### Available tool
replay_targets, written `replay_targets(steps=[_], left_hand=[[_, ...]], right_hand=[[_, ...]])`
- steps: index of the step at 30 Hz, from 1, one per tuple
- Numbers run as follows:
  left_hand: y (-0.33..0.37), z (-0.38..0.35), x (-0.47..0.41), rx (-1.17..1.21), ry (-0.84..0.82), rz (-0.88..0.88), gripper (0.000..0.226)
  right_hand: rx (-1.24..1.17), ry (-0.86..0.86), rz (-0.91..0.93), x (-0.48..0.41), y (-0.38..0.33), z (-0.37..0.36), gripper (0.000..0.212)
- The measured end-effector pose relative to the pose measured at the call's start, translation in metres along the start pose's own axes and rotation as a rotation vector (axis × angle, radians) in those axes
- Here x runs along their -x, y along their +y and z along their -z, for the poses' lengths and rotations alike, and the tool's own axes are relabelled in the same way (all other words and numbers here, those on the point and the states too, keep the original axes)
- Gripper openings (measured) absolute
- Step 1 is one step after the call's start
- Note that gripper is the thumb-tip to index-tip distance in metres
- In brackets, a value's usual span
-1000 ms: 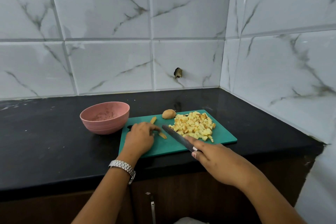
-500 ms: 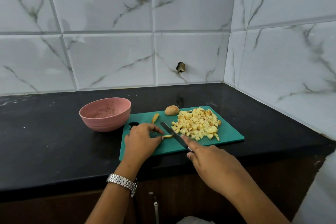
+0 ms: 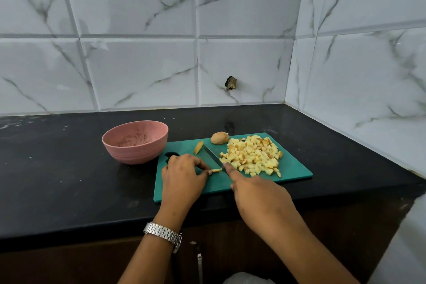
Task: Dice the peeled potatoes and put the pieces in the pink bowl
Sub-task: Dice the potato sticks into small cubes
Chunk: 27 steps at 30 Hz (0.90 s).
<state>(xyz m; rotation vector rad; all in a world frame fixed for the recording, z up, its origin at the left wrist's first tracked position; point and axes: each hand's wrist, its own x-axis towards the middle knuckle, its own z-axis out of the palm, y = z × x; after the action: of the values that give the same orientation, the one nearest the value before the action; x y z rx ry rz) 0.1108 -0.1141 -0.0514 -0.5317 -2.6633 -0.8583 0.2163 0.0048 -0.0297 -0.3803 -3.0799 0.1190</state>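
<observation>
1. The tiled wall (image 3: 138,71), white with grey veins, stands well beyond all the fingers. Its corner lies ahead and to the right of the right hand's fingers.
2. The black counter (image 3: 69,191) runs under everything. Its front edge is nearer than both wrists.
3. The green cutting board (image 3: 297,170) lies beneath the fingers of both hands.
4. The pink bowl (image 3: 138,154) sits upright on the counter, left of and beyond the left fingers. It is just beside the board's far left corner and apart from the hand. Brownish flecks show inside it.
5. The right hand (image 3: 258,196) grips the knife. Its index finger lies straight along the back of the blade, and the handle is hidden under the palm.
6. The left hand (image 3: 182,177) has its fingers curled, tips drawn together, pinching a potato strip down on the board.
7. The pile of diced potato (image 3: 253,155) lies on the board just right of and beyond the right index fingertip.
8. The knife (image 3: 212,157) runs from that fingertip away and leftward, between the left fingertips and the pile.
9. A metal watch (image 3: 163,234) circles the left wrist.
10. A rounded potato end (image 3: 220,138) sits beyond the blade tip, just beside the pile.
11. A second strip (image 3: 198,147) lies beyond the left fingers, just left of the blade tip.
12. The potato strip (image 3: 216,170) pokes out right of the left fingertips, and its free end meets the blade.
</observation>
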Motion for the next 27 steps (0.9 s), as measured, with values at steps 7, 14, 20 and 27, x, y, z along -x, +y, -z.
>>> replay_targets(steps=[7, 14, 20, 27], left_hand=[[-0.001, -0.001, 0.000, -0.011, 0.011, -0.016, 0.012], [-0.003, -0.001, 0.001, 0.040, 0.003, -0.018, 0.011], [-0.002, -0.003, 0.000, 0.043, 0.049, -0.003, 0.009], [-0.002, -0.003, -0.001, 0.015, 0.044, 0.008, 0.009]], right_hand=[[0.026, -0.098, -0.013, 0.014, -0.010, -0.002, 0.069], [0.019, -0.052, -0.009, 0.001, -0.012, 0.006, 0.068], [-0.001, -0.131, 0.001, 0.014, -0.013, 0.003, 0.067], [-0.006, -0.131, -0.017, -0.001, -0.022, -0.001, 0.070]])
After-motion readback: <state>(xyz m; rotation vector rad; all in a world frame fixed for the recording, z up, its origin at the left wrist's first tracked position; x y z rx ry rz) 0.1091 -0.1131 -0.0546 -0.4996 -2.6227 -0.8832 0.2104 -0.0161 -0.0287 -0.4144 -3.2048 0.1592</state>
